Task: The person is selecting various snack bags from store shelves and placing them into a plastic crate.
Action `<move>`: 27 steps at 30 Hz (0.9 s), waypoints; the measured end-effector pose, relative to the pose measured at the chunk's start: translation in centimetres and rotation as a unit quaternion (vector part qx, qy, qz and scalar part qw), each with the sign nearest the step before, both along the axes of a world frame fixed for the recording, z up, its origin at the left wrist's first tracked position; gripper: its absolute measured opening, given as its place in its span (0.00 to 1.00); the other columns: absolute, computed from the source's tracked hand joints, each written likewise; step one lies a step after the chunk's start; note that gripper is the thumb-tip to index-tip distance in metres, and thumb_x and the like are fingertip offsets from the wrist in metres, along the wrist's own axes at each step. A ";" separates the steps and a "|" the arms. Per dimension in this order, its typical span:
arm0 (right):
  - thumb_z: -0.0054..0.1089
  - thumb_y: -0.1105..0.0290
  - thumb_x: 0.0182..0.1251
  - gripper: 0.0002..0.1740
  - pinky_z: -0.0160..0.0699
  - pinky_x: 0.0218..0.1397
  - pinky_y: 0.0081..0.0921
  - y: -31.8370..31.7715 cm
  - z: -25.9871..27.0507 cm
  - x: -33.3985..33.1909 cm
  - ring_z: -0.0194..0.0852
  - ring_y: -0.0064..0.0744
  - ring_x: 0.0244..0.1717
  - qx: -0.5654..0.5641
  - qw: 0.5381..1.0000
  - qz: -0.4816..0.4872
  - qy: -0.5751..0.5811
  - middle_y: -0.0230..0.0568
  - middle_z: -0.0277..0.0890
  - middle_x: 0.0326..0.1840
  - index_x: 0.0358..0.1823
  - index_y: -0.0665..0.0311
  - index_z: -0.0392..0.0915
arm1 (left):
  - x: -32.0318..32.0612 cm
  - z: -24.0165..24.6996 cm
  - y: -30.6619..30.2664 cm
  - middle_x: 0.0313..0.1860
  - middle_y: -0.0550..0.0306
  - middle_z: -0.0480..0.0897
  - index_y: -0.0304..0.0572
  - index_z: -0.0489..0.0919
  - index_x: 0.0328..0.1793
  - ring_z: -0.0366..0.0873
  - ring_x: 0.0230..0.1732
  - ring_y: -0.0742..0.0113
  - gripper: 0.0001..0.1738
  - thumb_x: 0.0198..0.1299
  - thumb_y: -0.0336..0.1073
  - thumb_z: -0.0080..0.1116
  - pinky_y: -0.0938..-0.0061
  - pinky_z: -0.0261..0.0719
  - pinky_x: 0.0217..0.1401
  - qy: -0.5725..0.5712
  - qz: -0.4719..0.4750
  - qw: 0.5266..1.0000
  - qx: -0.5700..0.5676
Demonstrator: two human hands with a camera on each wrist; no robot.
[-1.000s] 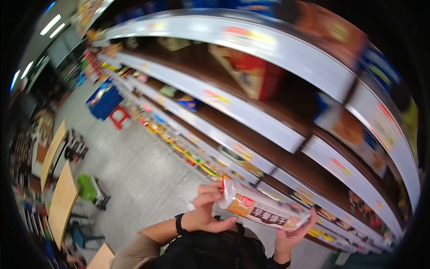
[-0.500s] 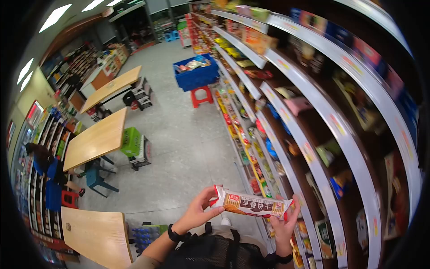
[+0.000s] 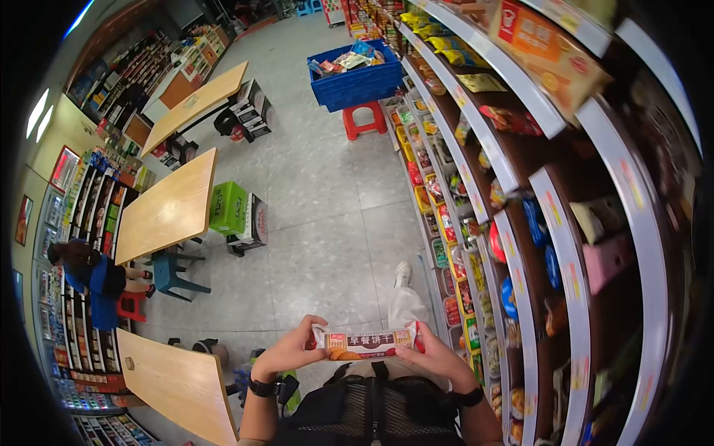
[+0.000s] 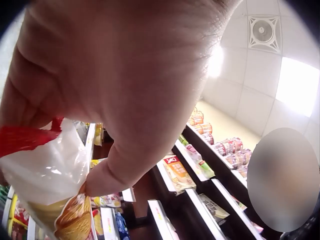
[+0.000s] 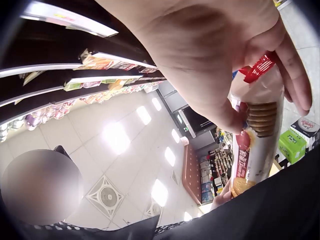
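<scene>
A long packet of biscuits (image 3: 368,343) with red ends is held level in front of the body in the head view. My left hand (image 3: 291,348) grips its left end, and my right hand (image 3: 439,358) pinches the right end. In the left wrist view the thumb of the left hand (image 4: 110,90) presses on the packet (image 4: 47,175) beside a biscuit picture. The right wrist view shows the right hand (image 5: 215,55) round the red-tipped end of the packet (image 5: 257,125), where stacked biscuits show through clear wrapping.
Shelves of snacks (image 3: 573,267) run along the right. A blue crate (image 3: 355,83) of packets stands on a red stool (image 3: 364,120) ahead. Wooden tables (image 3: 167,204), a green box (image 3: 228,208) and a person (image 3: 93,271) are at the left.
The view has turned from the shelves toward the aisle. Both hands have moved left in the head view with the packet, which has gone from slanted to nearly level.
</scene>
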State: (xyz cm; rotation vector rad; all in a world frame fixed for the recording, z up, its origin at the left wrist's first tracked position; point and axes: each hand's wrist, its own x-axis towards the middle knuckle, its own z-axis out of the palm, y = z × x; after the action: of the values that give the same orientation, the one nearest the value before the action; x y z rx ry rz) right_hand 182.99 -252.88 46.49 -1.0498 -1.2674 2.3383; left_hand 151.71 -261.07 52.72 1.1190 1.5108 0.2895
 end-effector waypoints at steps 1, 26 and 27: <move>0.64 0.66 0.68 0.29 0.72 0.58 0.26 3.5 -0.8 -1.2 0.69 0.25 0.56 0.034 0.999 0.005 -0.004 0.44 0.73 0.54 0.62 0.72 0.58 | -0.7 0.4 3.5 0.35 0.56 0.79 0.39 0.61 0.69 0.76 0.36 0.72 0.33 0.60 0.36 0.62 0.76 0.73 0.39 0.015 -0.002 1.000 -0.019; 0.64 0.64 0.68 0.37 0.70 0.63 0.28 55.4 -5.7 -19.7 0.71 0.36 0.64 0.184 0.972 -0.065 -0.128 0.57 0.72 0.61 0.67 0.75 0.52 | -19.9 -10.2 56.1 0.34 0.48 0.81 0.43 0.68 0.65 0.79 0.38 0.63 0.28 0.61 0.42 0.58 0.71 0.76 0.43 -0.113 0.017 0.991 0.072; 0.63 0.62 0.68 0.36 0.69 0.64 0.29 57.3 -6.2 -21.0 0.69 0.37 0.67 0.181 0.973 -0.067 -0.129 0.56 0.69 0.65 0.66 0.74 0.54 | -21.1 -11.4 57.4 0.34 0.49 0.80 0.43 0.67 0.67 0.79 0.38 0.63 0.29 0.61 0.43 0.58 0.70 0.76 0.43 -0.116 0.046 0.990 0.071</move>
State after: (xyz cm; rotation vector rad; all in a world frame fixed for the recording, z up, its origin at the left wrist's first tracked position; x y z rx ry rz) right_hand 162.03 -195.53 40.30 -1.2912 -1.5851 1.8228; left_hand 130.60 -203.69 41.35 1.0874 1.3528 0.5800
